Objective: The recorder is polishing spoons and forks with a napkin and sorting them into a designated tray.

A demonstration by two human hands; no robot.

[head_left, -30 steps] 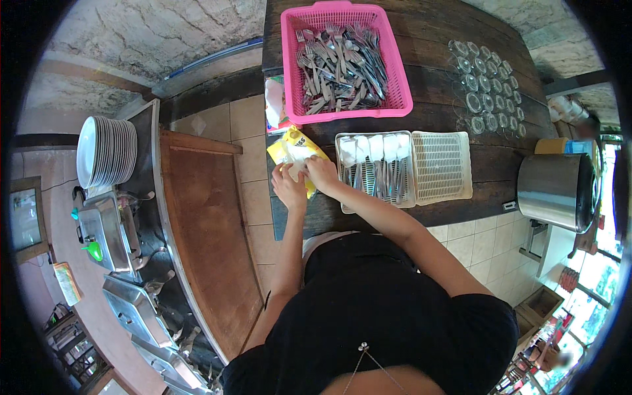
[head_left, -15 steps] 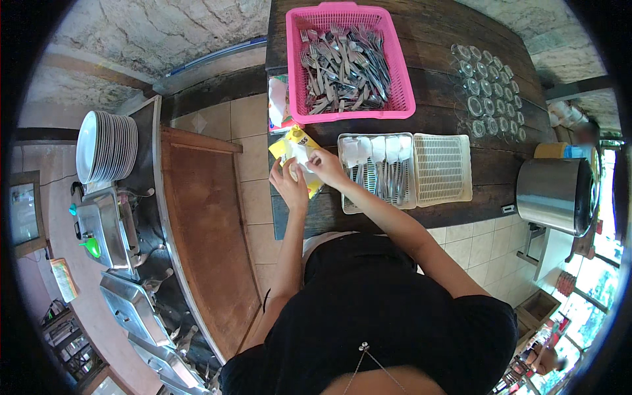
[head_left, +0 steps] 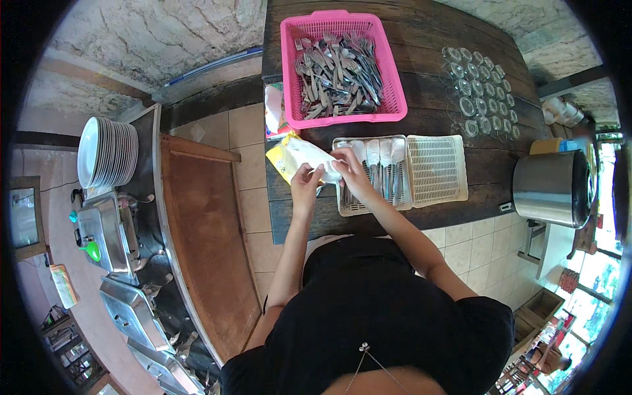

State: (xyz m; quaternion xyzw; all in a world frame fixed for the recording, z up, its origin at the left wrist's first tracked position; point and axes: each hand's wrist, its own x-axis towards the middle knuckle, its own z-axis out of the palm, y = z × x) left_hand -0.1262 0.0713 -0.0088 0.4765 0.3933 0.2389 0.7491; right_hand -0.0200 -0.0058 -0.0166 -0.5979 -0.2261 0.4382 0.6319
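A white paper napkin (head_left: 308,152) is spread between my two hands, over a yellow packet (head_left: 280,163) near the table's left edge. My left hand (head_left: 305,187) pinches the napkin's near edge, and my right hand (head_left: 351,174) grips its right end. Beside my right hand stands a cream plastic basket (head_left: 355,209) holding several sets of cutlery (head_left: 386,172) with white napkins round their upper ends. My right hand and wrist overlap the left part of this basket. Part of the yellow packet lies under the napkin.
A pink basket (head_left: 399,105) heaped with loose forks and knives stands behind. Another cream basket (head_left: 437,172) adjoins the first one. Rows of upturned glasses (head_left: 475,92) and a large steel pot (head_left: 550,189) are to the right. Stacked plates (head_left: 108,155) stand on the left counter.
Both hands have moved right, off the yellow packet, drawing the napkin with them. The napkin now shows as a wider sheet, with its right end at the cutlery basket.
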